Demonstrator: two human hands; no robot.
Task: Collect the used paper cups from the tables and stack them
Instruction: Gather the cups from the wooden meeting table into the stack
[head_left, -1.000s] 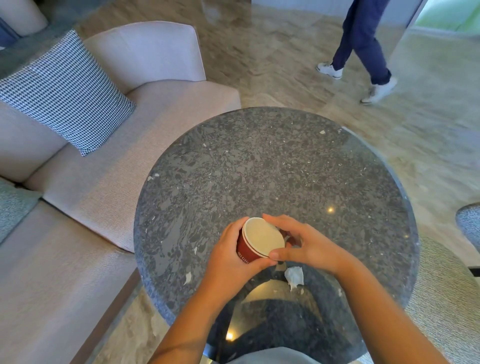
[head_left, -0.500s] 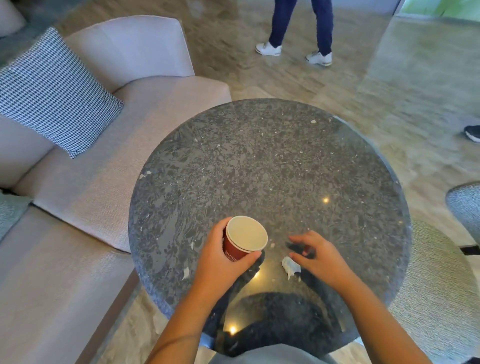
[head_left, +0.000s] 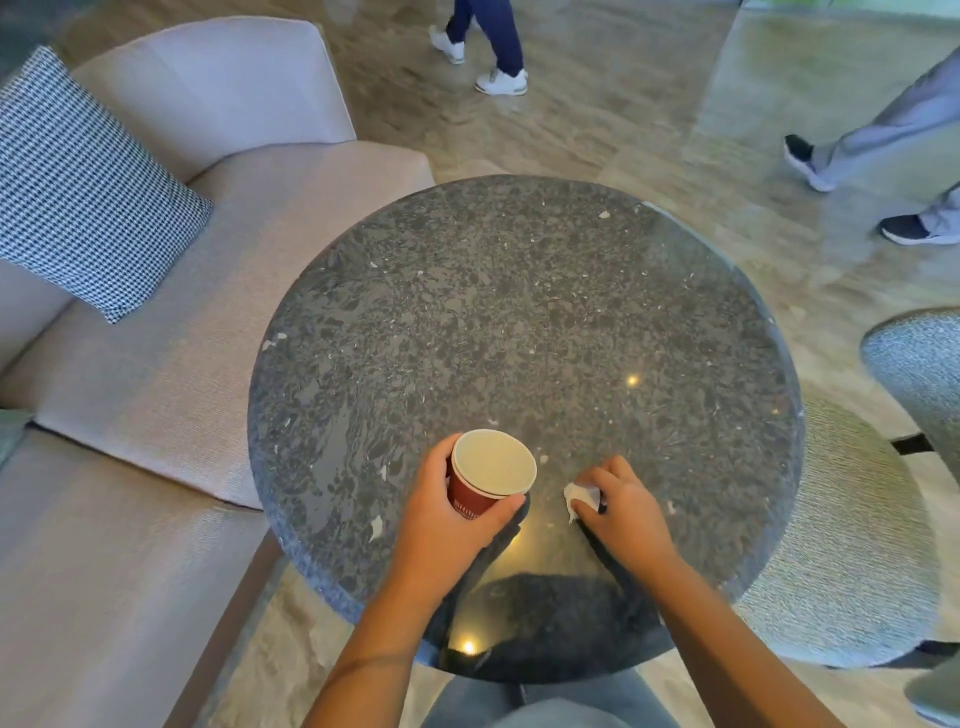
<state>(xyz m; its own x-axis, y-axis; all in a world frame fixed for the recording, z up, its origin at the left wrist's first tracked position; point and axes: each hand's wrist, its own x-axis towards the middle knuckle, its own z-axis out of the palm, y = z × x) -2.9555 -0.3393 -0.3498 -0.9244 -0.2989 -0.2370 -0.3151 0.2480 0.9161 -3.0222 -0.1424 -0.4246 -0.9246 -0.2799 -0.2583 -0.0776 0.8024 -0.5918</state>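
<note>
Red paper cup (head_left: 475, 499) clasped in left grip (head_left: 447, 527), right grip (head_left: 623, 512) clutching white tissue (head_left: 581, 494)

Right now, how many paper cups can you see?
1. The red paper cup is held in the left hand over the near side of the round table. More could be nested inside.

Red paper cup (head_left: 492, 470), white rim and inside; upright, mouth up. Gripped in left hand (head_left: 441, 525) over table's (head_left: 519, 312) near part.
</note>
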